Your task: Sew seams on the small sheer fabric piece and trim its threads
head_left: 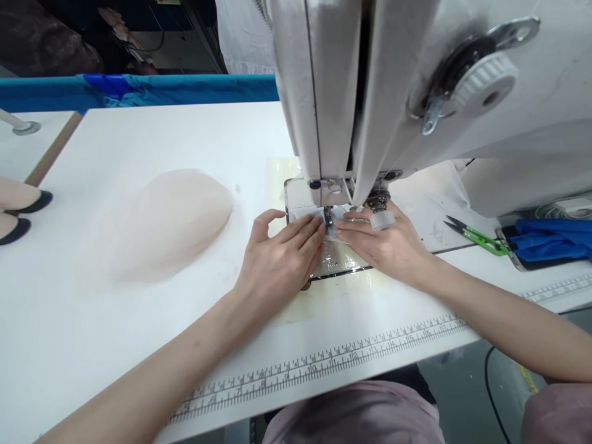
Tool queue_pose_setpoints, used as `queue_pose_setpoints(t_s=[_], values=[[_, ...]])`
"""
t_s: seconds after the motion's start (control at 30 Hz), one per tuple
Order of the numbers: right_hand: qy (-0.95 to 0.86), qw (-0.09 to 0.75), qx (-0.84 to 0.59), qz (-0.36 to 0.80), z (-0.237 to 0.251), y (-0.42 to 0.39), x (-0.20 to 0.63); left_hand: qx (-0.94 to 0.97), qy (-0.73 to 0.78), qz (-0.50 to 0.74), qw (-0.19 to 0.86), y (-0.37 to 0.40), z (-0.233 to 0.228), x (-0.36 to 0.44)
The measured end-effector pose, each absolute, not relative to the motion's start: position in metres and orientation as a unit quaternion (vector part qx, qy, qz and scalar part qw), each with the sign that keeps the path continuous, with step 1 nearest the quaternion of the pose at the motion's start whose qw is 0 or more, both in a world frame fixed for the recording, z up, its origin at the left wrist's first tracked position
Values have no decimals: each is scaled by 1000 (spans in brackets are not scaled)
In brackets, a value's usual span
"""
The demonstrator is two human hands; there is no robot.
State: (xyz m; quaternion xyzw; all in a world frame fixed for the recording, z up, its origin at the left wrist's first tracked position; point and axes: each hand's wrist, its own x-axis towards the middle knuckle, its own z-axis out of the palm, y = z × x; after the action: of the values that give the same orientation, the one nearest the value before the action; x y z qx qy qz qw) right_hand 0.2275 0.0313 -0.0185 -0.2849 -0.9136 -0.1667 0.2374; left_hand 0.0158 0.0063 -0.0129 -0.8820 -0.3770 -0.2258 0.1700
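White metal sewing-machine head (361, 92) loomed above my bare left hand (282, 253), fingers together, thumb spread, and right hand (393, 246), fingers close, any pinch hidden; both seemingly flattened pale, thin fabric (338, 211) beside the steel presser foot (328, 216).

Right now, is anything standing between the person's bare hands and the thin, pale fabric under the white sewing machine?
Nothing visible: the left hand and right hand touch the thin, pale fabric. Only the small metal presser foot stands between them.
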Motion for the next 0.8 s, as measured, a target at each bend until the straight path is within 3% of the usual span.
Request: queue_pose_setpoints(t_s=[0.5, 0.63, 0.8], values=[[-916, 206, -303, -163, -18, 30, 227, -874, -413, -196, 164, 6, -13, 13], [-915, 224, -301, -147, -15, 29, 226, -865, -434, -164, 188, 4, -9, 13], [-914, 261, -288, -117, -9, 23, 223, -870, -387, -210, 222, -1, 1, 8]])
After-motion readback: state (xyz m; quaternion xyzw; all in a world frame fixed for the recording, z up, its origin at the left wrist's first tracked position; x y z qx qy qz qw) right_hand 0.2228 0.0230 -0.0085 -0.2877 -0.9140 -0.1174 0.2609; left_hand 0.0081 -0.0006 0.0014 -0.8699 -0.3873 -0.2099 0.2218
